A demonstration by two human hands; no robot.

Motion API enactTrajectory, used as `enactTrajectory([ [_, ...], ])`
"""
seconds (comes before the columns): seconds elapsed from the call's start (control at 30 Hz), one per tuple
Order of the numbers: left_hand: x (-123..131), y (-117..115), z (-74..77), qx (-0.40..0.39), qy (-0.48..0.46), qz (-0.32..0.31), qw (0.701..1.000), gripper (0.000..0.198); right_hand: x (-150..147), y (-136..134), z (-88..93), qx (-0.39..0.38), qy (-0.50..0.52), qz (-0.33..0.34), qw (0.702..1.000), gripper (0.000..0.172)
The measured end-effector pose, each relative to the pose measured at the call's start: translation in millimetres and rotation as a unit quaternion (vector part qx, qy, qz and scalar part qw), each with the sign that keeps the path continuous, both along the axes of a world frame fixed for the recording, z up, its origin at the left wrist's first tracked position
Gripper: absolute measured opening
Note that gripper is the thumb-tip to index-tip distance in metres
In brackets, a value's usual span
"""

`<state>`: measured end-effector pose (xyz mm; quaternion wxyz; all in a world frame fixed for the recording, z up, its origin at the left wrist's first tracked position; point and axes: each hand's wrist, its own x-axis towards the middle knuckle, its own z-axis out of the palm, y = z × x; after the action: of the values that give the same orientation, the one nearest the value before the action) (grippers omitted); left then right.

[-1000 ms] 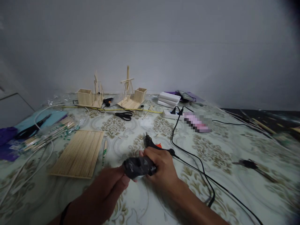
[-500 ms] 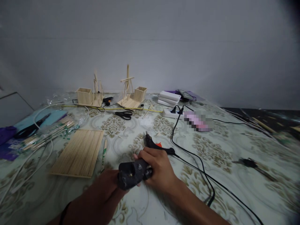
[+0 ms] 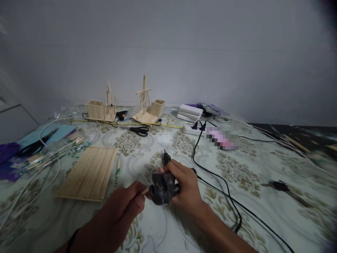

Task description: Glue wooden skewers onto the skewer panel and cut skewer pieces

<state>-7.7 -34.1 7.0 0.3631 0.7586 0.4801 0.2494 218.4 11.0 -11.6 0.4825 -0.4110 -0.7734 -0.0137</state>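
Faintly, green print marked a wrapped stick [image 3: 117, 172] lying beside the slatted panel [image 3: 88, 174] and the plastic packet [image 3: 56, 149] of sticks at left; its characters were too small to read. Pixel blocks masked much of a pink object [image 3: 222, 138] near the white power strip [image 3: 188, 129].

The left hand [image 3: 122, 209] pinched a thin wooden stick [image 3: 144, 191] between thumb and bent forefinger, with only a short length exposed; whether its far end entered or merely met the dark tool [image 3: 162, 189] could not be told. The right hand [image 3: 185, 181] was wrapped firmly around that tool, its fingertips largely concealed. The tool, blackish, rounded and scuffed, pointed toward the viewer, and its type was unclear. Beyond it, a black glue gun [image 3: 166, 158] showed its tapered nozzle, the body mostly hidden by the right hand.

The slatted panel consisted of narrow parallel wooden rods. At the rear, box-shaped wooden models [image 3: 96, 110] stood on flat bases, above a glossy tablecloth [image 3: 155, 146] with brown scrollwork.
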Motion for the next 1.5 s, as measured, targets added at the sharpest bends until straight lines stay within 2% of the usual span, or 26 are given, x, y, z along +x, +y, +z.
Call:
enactTrajectory([
  [0.1,0,0,-2.3,0.017,-0.01,-0.002,1.0,0.029,-1,-2,-1.3,-0.018,-0.01,0.014,1.0,0.008],
  [0.17,-1,1,-4.4,0.04,-0.026,-0.012,0.999,0.026,-2,-3,-2.5,-0.026,-0.013,0.029,0.999,0.005],
  [0.37,-2,2,-9.2,0.089,-0.029,-0.024,0.995,0.028,-5,-4,-3.7,-0.015,-0.025,0.03,0.999,0.009],
  [0.47,-2,1,-8.8,0.101,-0.019,-0.028,0.994,0.027,-6,-4,-2.1,-0.004,-0.035,0.017,0.999,0.017],
  [0.6,-4,0,-8.5,0.104,-0.005,-0.031,0.994,0.023,-7,-5,0.6,0.005,-0.045,0.005,0.999,0.03],
  [0.83,2,4,-2.3,0.096,-0.004,-0.003,0.995,0.026,-6,-4,0.3,0.016,-0.028,-0.008,0.999,0.037],
  [0.9,3,5,-0.9,0.092,-0.011,-0.007,0.996,0.026,-5,-3,-0.5,0.009,-0.024,-0.012,1.0,0.034],
  [1.07,-1,2,-7.4,0.095,-0.024,0.014,0.995,0.025,-6,-3,-3.7,-0.025,-0.018,0.025,0.999,0.008],
  [1.17,-3,2,-10.8,0.1,-0.028,0.009,0.995,0.027,-7,-5,-5.0,-0.031,-0.015,0.033,0.999,0.01],
  [1.33,-3,3,-7.8,0.104,-0.014,-0.019,0.994,0.027,-9,-5,-4.3,-0.021,-0.019,0.019,0.999,0.021],
  [1.5,-4,4,-9.2,0.101,-0.012,-0.01,0.995,0.028,-10,-5,-3.7,-0.017,-0.002,0.016,1.0,0.017],
])
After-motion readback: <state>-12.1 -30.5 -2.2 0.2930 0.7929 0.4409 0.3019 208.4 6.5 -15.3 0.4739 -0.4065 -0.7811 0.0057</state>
